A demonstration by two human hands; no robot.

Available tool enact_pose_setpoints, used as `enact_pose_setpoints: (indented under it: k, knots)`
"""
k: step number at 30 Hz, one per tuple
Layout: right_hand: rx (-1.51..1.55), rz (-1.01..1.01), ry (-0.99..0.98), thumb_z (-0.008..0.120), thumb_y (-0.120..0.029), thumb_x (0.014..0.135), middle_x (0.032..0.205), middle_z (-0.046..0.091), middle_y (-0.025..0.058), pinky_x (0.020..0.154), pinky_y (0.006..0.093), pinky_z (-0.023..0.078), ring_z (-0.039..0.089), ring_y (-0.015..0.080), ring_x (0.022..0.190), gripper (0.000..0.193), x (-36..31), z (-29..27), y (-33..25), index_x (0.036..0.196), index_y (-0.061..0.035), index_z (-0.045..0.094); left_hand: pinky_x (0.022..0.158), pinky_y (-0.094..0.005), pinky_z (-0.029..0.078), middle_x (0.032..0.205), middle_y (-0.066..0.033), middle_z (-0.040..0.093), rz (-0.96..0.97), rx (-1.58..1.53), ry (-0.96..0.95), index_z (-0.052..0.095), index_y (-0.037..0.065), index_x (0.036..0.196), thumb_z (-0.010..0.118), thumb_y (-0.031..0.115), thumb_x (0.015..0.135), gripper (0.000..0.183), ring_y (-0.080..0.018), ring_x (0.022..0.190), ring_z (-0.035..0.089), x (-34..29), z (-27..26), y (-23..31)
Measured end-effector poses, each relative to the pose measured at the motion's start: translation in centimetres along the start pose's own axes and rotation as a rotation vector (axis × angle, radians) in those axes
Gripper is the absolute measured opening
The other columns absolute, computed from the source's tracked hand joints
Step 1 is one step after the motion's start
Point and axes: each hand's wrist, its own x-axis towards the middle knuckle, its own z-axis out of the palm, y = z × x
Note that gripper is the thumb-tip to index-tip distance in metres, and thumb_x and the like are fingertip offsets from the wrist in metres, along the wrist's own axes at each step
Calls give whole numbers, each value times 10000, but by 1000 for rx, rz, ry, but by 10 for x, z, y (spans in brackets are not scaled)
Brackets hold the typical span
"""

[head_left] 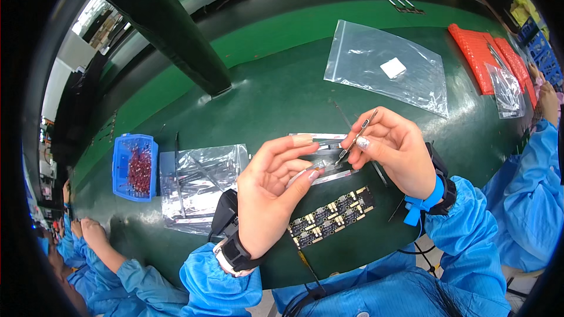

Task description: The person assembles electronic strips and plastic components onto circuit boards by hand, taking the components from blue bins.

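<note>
My left hand (273, 191) is raised over the green table (282, 94), pinching a tiny part (318, 165) between thumb and fingertips. My right hand (393, 147) holds thin metal tweezers (357, 135), their tip pointing down at that part. Under both hands lie a shiny strip (329, 173) and a black panel of small circuit boards (332, 214) with gold pads. Both wrists wear black bands; the right one also has a blue strap (424, 204).
A blue tray (135, 167) of small red parts sits at left beside silvery foil bags (200, 185). A clear plastic bag (388, 67) lies at the back, orange mats (487, 56) at the far right. Other people in blue sleeves work at the left (111, 258) and right (540, 158). A dark post (164, 23) rises from the table.
</note>
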Motion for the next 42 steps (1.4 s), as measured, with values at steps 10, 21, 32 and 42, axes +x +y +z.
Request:
enact_pose_setpoints:
  k: [10,21,32,42]
  knots:
    - [-32,73,17,567,-33,849,779,610,76,583,226,486,601,121,692,83,-1,0,-1,901,22,532,828,-261,479,908,-116,621,-25,179,-1,430,-23,1164,600,-122,762,447,-146,882,614,-2,1,-3]
    - [-395,-292,-380,636,-6,741,1177,528,142,878,332,442,549,210,1024,114,0,2,14,832,9,570,896,-345,465,949,-95,535,33,-338,114,398,-2,1161,493,-79,841,343,-203,955,576,2,-4,-4]
    - [-419,-327,-415,661,-31,716,1263,501,150,894,360,432,538,290,1101,138,-4,26,6,836,-11,598,917,-346,421,993,-125,513,567,-39,-3,369,-46,1112,471,-148,804,341,-236,1054,515,2,16,26]
    - [-265,-152,-436,656,4,754,970,626,98,772,272,487,591,155,853,147,-6,14,9,891,27,607,920,-305,409,967,-110,546,293,-175,36,426,-22,1088,537,-94,810,308,-205,1049,526,16,26,21]
